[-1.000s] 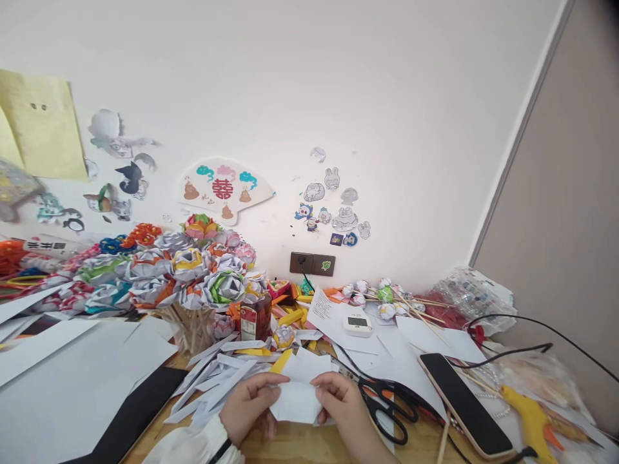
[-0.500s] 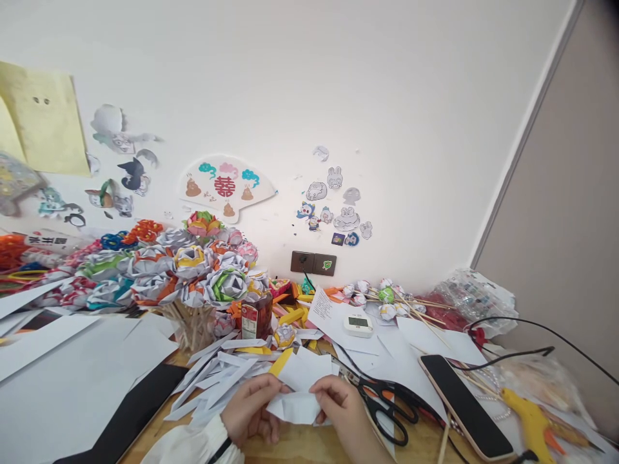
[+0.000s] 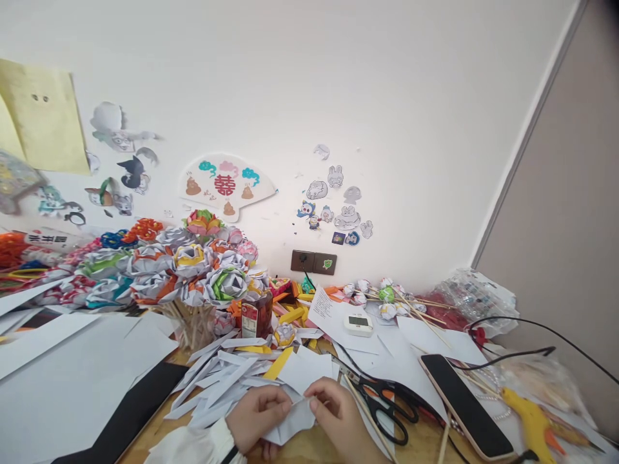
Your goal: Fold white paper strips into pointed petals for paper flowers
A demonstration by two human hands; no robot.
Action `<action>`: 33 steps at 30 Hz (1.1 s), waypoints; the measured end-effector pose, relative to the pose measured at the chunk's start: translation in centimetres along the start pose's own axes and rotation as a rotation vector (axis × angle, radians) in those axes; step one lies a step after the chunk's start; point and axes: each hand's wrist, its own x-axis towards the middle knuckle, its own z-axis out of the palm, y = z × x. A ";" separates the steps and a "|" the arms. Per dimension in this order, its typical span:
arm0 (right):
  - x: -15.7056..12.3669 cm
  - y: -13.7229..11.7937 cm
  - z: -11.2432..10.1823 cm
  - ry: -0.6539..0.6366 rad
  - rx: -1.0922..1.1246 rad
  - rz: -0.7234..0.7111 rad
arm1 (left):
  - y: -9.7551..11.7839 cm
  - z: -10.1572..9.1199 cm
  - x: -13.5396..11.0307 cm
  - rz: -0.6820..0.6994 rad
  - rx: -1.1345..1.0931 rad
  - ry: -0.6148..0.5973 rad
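Note:
Both my hands meet low in the middle of the view over a wooden table [image 3: 309, 449]. My left hand [image 3: 258, 415] and my right hand [image 3: 338, 415] each pinch the same small white folded paper [image 3: 294, 422], fingers closed on its upper edge. A white sleeve covers my left wrist. Loose white paper strips [image 3: 222, 377] lie just beyond my left hand. Black-handled scissors [image 3: 384, 403] lie just right of my right hand.
A dark phone [image 3: 464, 403] and a yellow glue gun [image 3: 534, 422] lie at the right with black cables. Many folded paper flowers [image 3: 188, 270] on sticks crowd the back left. A white timer [image 3: 358, 324], large white sheets [image 3: 68, 374] and a black sheet [image 3: 130, 412] surround the spot.
The paper has been folded smaller and lowered toward the table's near edge. My two hands have drawn closer together, fingertips nearly touching over its top.

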 end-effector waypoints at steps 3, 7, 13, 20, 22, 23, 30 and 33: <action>0.1 -0.2 0.0 -0.041 -0.013 0.000 | -0.3 0.1 0.1 0.012 0.042 0.034; 0.0 0.4 0.2 -0.066 -0.043 0.031 | -0.4 0.3 -0.1 0.013 0.103 0.103; 0.1 0.4 0.2 -0.046 -0.014 0.084 | -0.3 0.2 -0.2 0.030 0.099 0.105; 0.4 0.0 0.2 0.008 0.035 0.131 | -0.6 -0.2 0.0 0.022 0.046 0.079; 0.4 0.0 0.2 0.009 0.043 0.142 | -0.6 -0.2 -0.1 0.025 0.053 0.079; 0.4 0.0 0.2 0.009 0.047 0.145 | -0.6 -0.2 -0.1 0.028 0.056 0.077; 0.2 -0.1 0.3 -0.013 0.019 0.146 | -0.9 -0.2 0.0 0.057 0.096 0.065; 0.1 0.1 0.3 -0.054 0.022 0.114 | -1.1 -0.1 0.0 0.070 0.113 0.061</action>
